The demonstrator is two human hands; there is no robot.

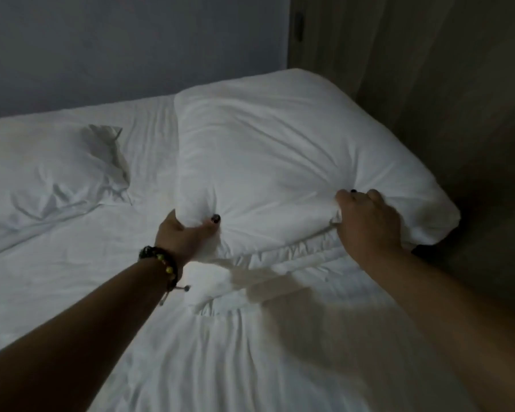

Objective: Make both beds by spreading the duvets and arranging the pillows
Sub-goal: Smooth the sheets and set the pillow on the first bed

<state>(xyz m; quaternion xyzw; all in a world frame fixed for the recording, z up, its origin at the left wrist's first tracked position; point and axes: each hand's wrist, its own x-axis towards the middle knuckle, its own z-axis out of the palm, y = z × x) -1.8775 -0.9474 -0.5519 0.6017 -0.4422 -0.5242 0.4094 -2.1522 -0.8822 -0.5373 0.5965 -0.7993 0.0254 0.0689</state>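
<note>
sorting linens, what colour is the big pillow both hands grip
The plump fabric pillow is plain white, no pattern; seen in the head view.

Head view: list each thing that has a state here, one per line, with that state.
Plump white pillow on the right: lying on the bed, near edge gripped by both hands.
Flatter white pillow on the left: lying on the bed, creased, untouched.
White duvet: spread over the bed, wrinkled.
Left hand: gripping the right pillow's near left corner.
Right hand: gripping its near edge.
</note>
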